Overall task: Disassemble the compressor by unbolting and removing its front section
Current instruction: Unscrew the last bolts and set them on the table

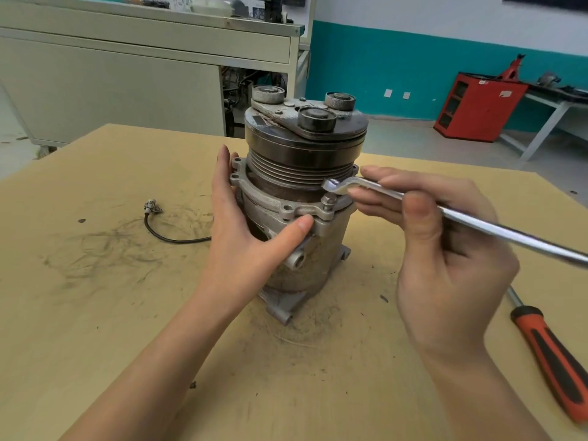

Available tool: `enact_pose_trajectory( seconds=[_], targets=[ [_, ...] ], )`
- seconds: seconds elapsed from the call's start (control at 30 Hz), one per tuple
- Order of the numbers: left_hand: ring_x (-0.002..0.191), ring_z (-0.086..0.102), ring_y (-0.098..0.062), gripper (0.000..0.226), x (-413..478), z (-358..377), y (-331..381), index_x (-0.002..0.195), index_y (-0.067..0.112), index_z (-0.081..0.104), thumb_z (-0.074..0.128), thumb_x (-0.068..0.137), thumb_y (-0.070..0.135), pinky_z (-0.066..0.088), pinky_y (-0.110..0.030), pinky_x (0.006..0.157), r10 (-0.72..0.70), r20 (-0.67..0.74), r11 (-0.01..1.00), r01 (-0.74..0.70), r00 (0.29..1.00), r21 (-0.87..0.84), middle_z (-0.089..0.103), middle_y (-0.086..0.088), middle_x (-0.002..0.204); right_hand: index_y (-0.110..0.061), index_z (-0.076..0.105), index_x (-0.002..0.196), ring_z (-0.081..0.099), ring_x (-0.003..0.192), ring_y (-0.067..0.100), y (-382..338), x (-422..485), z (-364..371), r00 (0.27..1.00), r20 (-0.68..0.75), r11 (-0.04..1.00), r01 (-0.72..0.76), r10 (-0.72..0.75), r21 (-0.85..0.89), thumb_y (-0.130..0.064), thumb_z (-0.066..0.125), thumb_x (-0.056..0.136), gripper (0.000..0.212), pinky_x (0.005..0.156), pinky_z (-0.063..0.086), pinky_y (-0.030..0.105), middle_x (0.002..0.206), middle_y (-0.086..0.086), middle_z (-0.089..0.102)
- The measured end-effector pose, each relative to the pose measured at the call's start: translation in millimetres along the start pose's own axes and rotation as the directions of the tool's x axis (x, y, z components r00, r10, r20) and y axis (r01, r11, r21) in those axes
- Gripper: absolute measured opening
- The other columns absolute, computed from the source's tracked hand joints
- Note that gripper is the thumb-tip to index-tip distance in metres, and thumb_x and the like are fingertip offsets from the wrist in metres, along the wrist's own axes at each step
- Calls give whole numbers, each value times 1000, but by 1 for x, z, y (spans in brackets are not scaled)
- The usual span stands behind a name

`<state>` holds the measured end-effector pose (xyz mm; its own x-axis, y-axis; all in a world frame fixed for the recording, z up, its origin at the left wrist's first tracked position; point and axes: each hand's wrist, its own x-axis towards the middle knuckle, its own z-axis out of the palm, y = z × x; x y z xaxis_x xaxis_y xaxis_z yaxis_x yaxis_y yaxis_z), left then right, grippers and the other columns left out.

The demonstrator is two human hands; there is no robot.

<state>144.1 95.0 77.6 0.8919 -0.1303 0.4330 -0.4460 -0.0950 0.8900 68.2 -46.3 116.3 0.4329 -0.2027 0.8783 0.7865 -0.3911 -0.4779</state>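
Place: a mechanic's workshop, by what I see.
Desk: my tan board-topped desk, smeared with dark grease and grit.
Tools: long chrome spanner; orange-and-black-handled screwdriver.
Background: red metal tool cabinet on the floor, long grey metal cabinet, teal-and-white painted wall.

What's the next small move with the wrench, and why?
Probably lower the wrench so its ring end drops squarely over the bolt on the flange. The ring appears to sit just above the bolt head, not yet seated. The right hand grips the wrench, and the left hand presses against the compressor, bracing it.
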Motion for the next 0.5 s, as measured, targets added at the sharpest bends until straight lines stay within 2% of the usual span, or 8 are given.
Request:
enact_pose_trajectory(
  seconds=[0.17, 0.37, 0.5],
  targets=[
    [141, 22, 5, 118, 1, 0, -1, 152, 36, 1, 70, 61, 63, 26, -36, 119, 5, -5, 1000, -5, 1000, -5, 16, 17, 158, -14, 57, 106, 67, 96, 23, 2, -5, -2, 999, 41, 998, 8, -5, -58, -23, 45, 98, 17, 78, 55, 44, 102, 2, 65],
    [140, 23, 7, 118, 0, 0, -1, 152, 35, 1, 70, 61, 62, 26, -34, 119, 1, -5, 1000, -1, 1000, -8, 18, 19, 156, -17, 55, 99, 67, 93, 22, 4, -9, -2, 999, 53, 999, 10, -8, -40, -23, 40, 100, 16, 76, 55, 40, 104, 5, 62],
    [142, 23, 3, 117, 0, 1, 1, 152, 37, 0, 69, 61, 62, 27, -38, 118, -2, 5, 1000, 2, 1000, -8, 15, 18, 158, -14, 54, 99, 67, 92, 23, 7, -9, -2, 998, 55, 1000, 10, -8, -23, -22, 38, 100, 18, 76, 55, 41, 105, 7, 61]
  ],
)
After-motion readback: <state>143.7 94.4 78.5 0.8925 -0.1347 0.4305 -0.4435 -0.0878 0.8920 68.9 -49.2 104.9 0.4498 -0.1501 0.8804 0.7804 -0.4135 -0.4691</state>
